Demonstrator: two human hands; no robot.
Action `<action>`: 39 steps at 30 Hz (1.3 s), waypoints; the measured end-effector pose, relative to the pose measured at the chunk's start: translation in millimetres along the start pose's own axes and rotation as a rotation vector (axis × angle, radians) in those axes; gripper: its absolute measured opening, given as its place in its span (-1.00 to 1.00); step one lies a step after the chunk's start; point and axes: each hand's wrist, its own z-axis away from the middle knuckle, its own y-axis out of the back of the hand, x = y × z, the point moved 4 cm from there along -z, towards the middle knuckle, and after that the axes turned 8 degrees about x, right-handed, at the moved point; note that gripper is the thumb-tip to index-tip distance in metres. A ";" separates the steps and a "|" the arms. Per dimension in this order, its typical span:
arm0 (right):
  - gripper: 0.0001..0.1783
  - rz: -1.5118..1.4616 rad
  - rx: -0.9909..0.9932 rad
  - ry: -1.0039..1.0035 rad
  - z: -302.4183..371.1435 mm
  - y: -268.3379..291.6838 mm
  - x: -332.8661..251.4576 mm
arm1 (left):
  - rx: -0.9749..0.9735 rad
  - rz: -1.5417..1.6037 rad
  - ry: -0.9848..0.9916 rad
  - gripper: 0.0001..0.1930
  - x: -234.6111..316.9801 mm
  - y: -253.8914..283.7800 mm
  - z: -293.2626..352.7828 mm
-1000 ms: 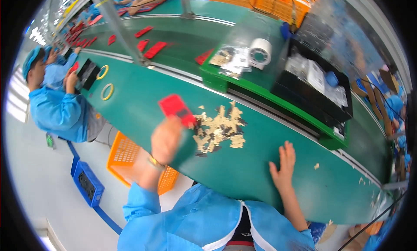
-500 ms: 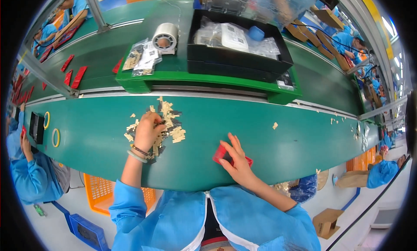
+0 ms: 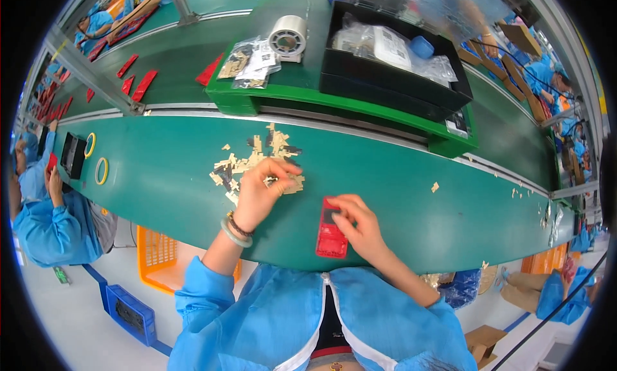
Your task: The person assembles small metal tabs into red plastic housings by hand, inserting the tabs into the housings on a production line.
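My left hand is held over the near right side of a loose pile of small cream and dark grey pieces. Its thumb and forefinger are pinched together; whatever is between them is too small to make out. On the green table, right of the pile, lies a narrow red plastic casing with a dark rectangular area near its far end. My right hand grips the casing's upper right side, thumb and fingers bent over it and hiding part of that end.
Beyond the table edge, a green raised shelf carries a black bin of bagged parts, a white roll and small bags. Red casings lie on the conveyor. A co-worker sits at left, near two yellow rings.
My left hand has drawn back from the pile toward the right, fingertips pinched. The red casing has been turned lengthwise, and my right hand's fingers have bent in over its far end.
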 end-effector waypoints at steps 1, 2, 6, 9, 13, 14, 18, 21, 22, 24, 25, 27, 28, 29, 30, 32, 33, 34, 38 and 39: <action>-0.71 -0.228 -0.032 -0.050 -11.4 -7.9 2.8 | -0.066 -0.146 -0.326 -0.83 21.1 -10.4 4.6; -0.71 -0.228 -0.016 -0.052 -19.9 -8.7 -2.1 | -0.136 -0.182 -0.447 -0.82 27.3 -17.0 11.8; -0.75 -0.623 -0.254 -0.325 -24.8 -16.3 -15.4 | -0.238 -0.196 -0.602 -0.78 38.3 -38.4 25.3; -0.85 -0.512 -0.010 -0.113 -26.3 2.9 -16.2 | -0.237 -0.061 -0.385 -0.73 38.3 -53.6 30.6; -0.82 -0.311 0.200 0.036 -18.1 15.7 -19.7 | -0.340 0.301 0.217 -0.78 6.2 -67.7 43.5; -0.82 -0.311 0.205 0.033 -17.1 17.3 -18.9 | -0.397 0.468 0.431 -0.82 -0.1 -73.9 47.3; -0.79 0.221 0.317 0.484 -10.4 26.4 -40.3 | -0.325 0.462 0.439 -0.86 0.8 -76.9 46.5; -0.77 0.401 0.320 0.625 -2.8 26.3 -42.9 | -0.334 0.406 0.393 -0.89 12.8 -73.9 45.1; -0.76 0.435 0.297 0.673 -0.1 24.1 -41.3 | -0.350 0.414 0.395 -0.89 14.8 -74.4 45.6; -0.81 0.374 0.294 0.641 1.0 27.7 -36.3 | -0.238 -0.050 -0.091 -0.89 29.9 -70.9 41.7; -0.86 0.216 0.218 0.465 -2.1 27.7 -30.2 | -0.162 -0.239 -0.234 -0.86 37.0 -69.9 41.2; -0.91 0.054 0.144 0.287 -3.5 28.9 -17.6 | -0.212 -0.269 -0.522 -0.87 46.0 -75.1 44.3; -0.93 -0.083 0.150 0.086 -3.4 31.1 1.2 | -0.255 -0.298 -0.809 -0.88 51.6 -76.2 51.4; -0.93 -0.224 0.145 -0.116 -1.2 31.2 15.1 | -0.348 -0.183 -0.902 -0.86 53.1 -78.6 56.4; -0.92 -0.098 0.205 -0.133 -4.2 44.9 21.7 | -0.347 -0.195 -0.895 -0.86 52.6 -79.9 55.8; -0.95 0.268 0.378 0.005 -11.7 75.1 40.5 | -0.370 -0.264 -0.826 -0.83 45.0 -86.0 49.3; -0.86 0.515 0.353 0.059 -12.6 87.0 47.8 | -0.381 -0.288 -0.770 -0.81 36.9 -82.8 43.8; -0.86 0.510 0.345 0.061 -11.4 89.2 45.5 | -0.377 -0.295 -0.766 -0.81 32.6 -83.0 42.7; -0.71 0.362 0.245 0.217 -6.5 78.5 -1.6 | -0.246 -0.356 -0.876 -0.80 26.6 -82.3 45.0; -0.71 0.237 0.051 0.210 -7.8 65.0 -11.7 | -0.240 -0.394 -0.942 -0.78 26.6 -82.4 47.2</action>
